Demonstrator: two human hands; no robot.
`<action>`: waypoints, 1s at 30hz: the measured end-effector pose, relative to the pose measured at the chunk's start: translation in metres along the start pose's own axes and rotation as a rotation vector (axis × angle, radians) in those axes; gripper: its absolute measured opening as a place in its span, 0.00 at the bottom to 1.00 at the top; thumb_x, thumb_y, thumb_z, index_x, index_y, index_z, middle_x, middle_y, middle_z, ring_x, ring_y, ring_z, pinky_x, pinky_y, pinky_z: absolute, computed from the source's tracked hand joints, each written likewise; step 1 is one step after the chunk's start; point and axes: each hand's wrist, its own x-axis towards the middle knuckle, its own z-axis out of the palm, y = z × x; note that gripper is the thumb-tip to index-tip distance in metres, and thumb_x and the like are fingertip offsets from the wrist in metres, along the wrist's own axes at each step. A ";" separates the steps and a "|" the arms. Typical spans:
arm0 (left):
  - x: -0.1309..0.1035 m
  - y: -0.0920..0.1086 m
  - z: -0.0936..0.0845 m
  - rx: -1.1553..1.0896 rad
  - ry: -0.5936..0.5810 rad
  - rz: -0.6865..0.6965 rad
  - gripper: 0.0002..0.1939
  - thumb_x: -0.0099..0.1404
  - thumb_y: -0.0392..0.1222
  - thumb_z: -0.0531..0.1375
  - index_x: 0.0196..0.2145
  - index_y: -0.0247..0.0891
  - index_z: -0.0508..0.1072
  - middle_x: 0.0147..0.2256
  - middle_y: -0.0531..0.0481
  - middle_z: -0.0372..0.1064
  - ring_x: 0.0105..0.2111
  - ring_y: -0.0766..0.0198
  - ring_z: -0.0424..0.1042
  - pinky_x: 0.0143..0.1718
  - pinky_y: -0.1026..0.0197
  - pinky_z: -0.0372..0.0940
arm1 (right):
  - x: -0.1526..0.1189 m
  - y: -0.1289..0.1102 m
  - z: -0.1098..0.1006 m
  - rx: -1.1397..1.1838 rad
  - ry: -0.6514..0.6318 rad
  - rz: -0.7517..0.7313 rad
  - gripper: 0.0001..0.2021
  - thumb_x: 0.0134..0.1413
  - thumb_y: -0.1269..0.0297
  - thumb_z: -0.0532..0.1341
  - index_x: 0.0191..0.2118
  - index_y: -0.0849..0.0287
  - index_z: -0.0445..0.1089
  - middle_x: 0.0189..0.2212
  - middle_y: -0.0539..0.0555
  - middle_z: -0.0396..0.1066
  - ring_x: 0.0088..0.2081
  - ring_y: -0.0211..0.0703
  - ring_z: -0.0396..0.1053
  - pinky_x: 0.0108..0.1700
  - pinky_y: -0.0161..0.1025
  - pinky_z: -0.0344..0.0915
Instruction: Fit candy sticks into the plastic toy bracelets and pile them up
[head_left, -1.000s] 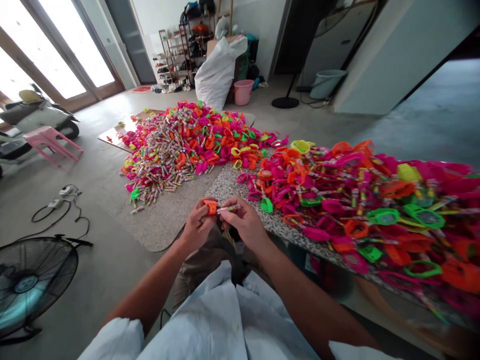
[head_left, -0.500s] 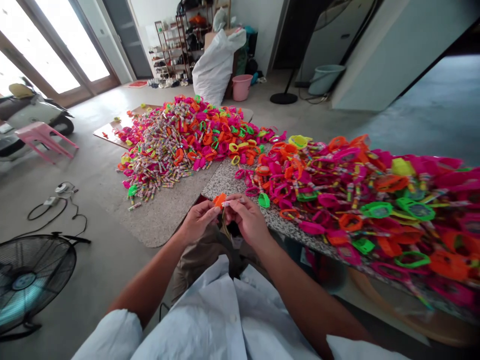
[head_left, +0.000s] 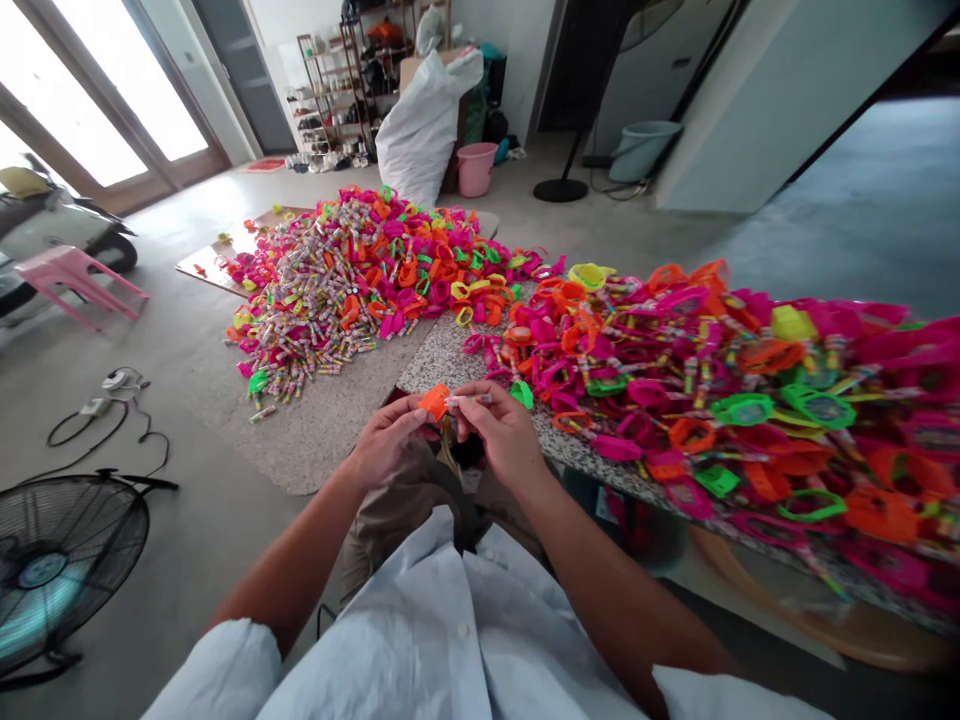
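My left hand (head_left: 390, 435) pinches an orange plastic toy watch (head_left: 435, 402) between thumb and fingers, above my lap at the table's corner. Close against its right side, my right hand (head_left: 499, 430) grips a small printed tube (head_left: 469, 399), pale with coloured marks. The tube's end meets the edge of the orange piece; whether it sits inside cannot be made out. To the right, a heap of pink, orange, green and yellow toy watches (head_left: 645, 390), many with tubes, covers the speckled stone tabletop (head_left: 424, 372). Beyond lies a pile of loose tubes (head_left: 322, 270) mixed with watches.
A black floor fan (head_left: 67, 570) stands at lower left, with cables (head_left: 112, 400) on the floor behind it. A pink stool (head_left: 79, 270) is beside a scooter (head_left: 60, 225). Farther back are a white sack (head_left: 420, 130), a pink bucket (head_left: 476, 168) and a shoe rack (head_left: 337, 95).
The view has shifted slightly. More of the orange toy watch and of the tube shows between my fingers now; both hands stay close together.
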 end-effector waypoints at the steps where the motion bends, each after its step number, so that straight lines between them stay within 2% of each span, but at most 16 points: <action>1: -0.001 0.000 0.001 -0.042 0.003 -0.028 0.18 0.61 0.55 0.74 0.39 0.37 0.81 0.41 0.46 0.78 0.40 0.59 0.77 0.44 0.57 0.75 | -0.001 -0.001 0.001 -0.025 -0.004 -0.006 0.11 0.57 0.52 0.69 0.39 0.53 0.75 0.20 0.45 0.69 0.23 0.38 0.65 0.29 0.37 0.64; 5: -0.002 0.003 0.003 -0.112 0.001 -0.082 0.19 0.60 0.54 0.75 0.39 0.38 0.79 0.37 0.47 0.78 0.37 0.59 0.78 0.41 0.57 0.75 | -0.004 -0.003 0.003 -0.080 0.005 -0.025 0.11 0.58 0.52 0.68 0.39 0.53 0.74 0.21 0.45 0.69 0.23 0.39 0.66 0.29 0.37 0.64; 8: -0.001 0.002 0.002 -0.072 -0.006 -0.078 0.21 0.61 0.58 0.74 0.38 0.37 0.79 0.36 0.48 0.77 0.35 0.62 0.78 0.39 0.59 0.74 | -0.004 -0.001 0.002 -0.133 0.052 -0.062 0.10 0.59 0.52 0.68 0.39 0.52 0.75 0.24 0.46 0.70 0.25 0.38 0.66 0.29 0.37 0.65; 11: 0.001 -0.002 -0.001 0.028 0.001 -0.048 0.24 0.62 0.62 0.72 0.35 0.36 0.78 0.31 0.50 0.75 0.30 0.66 0.74 0.37 0.62 0.72 | 0.000 0.002 -0.003 -0.143 0.085 -0.126 0.10 0.58 0.53 0.69 0.39 0.52 0.76 0.39 0.50 0.77 0.27 0.36 0.67 0.28 0.36 0.66; 13: 0.002 -0.004 -0.002 0.070 0.004 -0.030 0.25 0.62 0.63 0.71 0.33 0.36 0.76 0.26 0.53 0.71 0.26 0.68 0.70 0.35 0.63 0.71 | 0.002 0.005 -0.006 -0.103 0.031 -0.106 0.10 0.57 0.54 0.70 0.38 0.53 0.76 0.48 0.52 0.78 0.27 0.34 0.68 0.26 0.36 0.66; 14: 0.002 -0.004 -0.002 0.080 0.003 -0.024 0.25 0.62 0.64 0.71 0.32 0.36 0.76 0.23 0.55 0.68 0.24 0.69 0.68 0.35 0.63 0.70 | 0.003 0.008 -0.007 -0.083 -0.002 -0.080 0.10 0.58 0.54 0.69 0.37 0.53 0.76 0.47 0.52 0.78 0.26 0.34 0.68 0.25 0.35 0.65; 17: 0.002 -0.004 -0.002 0.035 -0.010 -0.042 0.27 0.64 0.66 0.69 0.32 0.36 0.75 0.22 0.56 0.66 0.24 0.69 0.65 0.35 0.62 0.71 | 0.006 0.016 -0.010 -0.030 -0.032 -0.008 0.10 0.59 0.53 0.69 0.38 0.54 0.75 0.31 0.49 0.77 0.23 0.36 0.67 0.24 0.35 0.65; 19: 0.000 -0.002 -0.001 -0.036 -0.045 -0.066 0.25 0.66 0.65 0.68 0.38 0.36 0.78 0.25 0.55 0.68 0.26 0.68 0.66 0.36 0.61 0.71 | 0.007 0.024 -0.012 0.037 0.000 0.031 0.12 0.58 0.51 0.69 0.39 0.54 0.75 0.25 0.47 0.73 0.23 0.37 0.68 0.24 0.34 0.66; 21: -0.001 -0.002 -0.002 -0.056 -0.085 -0.058 0.24 0.64 0.60 0.71 0.45 0.37 0.79 0.27 0.54 0.70 0.28 0.67 0.69 0.38 0.60 0.71 | 0.008 0.031 -0.013 0.108 0.025 0.075 0.14 0.55 0.50 0.71 0.39 0.55 0.75 0.25 0.47 0.74 0.24 0.38 0.70 0.25 0.35 0.68; 23: -0.001 -0.002 -0.004 0.022 -0.096 -0.018 0.23 0.63 0.56 0.73 0.46 0.36 0.80 0.29 0.53 0.72 0.29 0.67 0.70 0.38 0.62 0.69 | 0.008 0.037 -0.015 0.136 0.036 0.111 0.16 0.52 0.49 0.72 0.39 0.55 0.75 0.27 0.48 0.75 0.25 0.39 0.71 0.25 0.35 0.69; 26: 0.002 -0.005 -0.008 0.227 -0.039 0.063 0.21 0.65 0.57 0.72 0.44 0.36 0.82 0.32 0.51 0.74 0.30 0.68 0.70 0.37 0.63 0.67 | 0.007 0.041 -0.018 0.102 0.058 0.112 0.15 0.53 0.51 0.72 0.39 0.54 0.76 0.28 0.48 0.75 0.26 0.38 0.71 0.25 0.34 0.69; 28: 0.004 -0.008 -0.010 0.372 0.027 0.164 0.20 0.67 0.58 0.70 0.44 0.38 0.84 0.34 0.50 0.75 0.33 0.66 0.71 0.39 0.62 0.67 | 0.006 0.038 -0.020 0.073 0.081 0.073 0.13 0.55 0.51 0.71 0.39 0.54 0.76 0.25 0.47 0.74 0.25 0.37 0.69 0.25 0.34 0.67; 30: 0.006 -0.010 -0.012 0.518 0.086 0.315 0.17 0.68 0.57 0.69 0.42 0.39 0.84 0.40 0.47 0.76 0.40 0.62 0.74 0.46 0.59 0.70 | 0.003 0.031 -0.021 0.056 0.074 0.028 0.12 0.58 0.52 0.70 0.39 0.54 0.75 0.23 0.45 0.71 0.23 0.36 0.67 0.26 0.34 0.66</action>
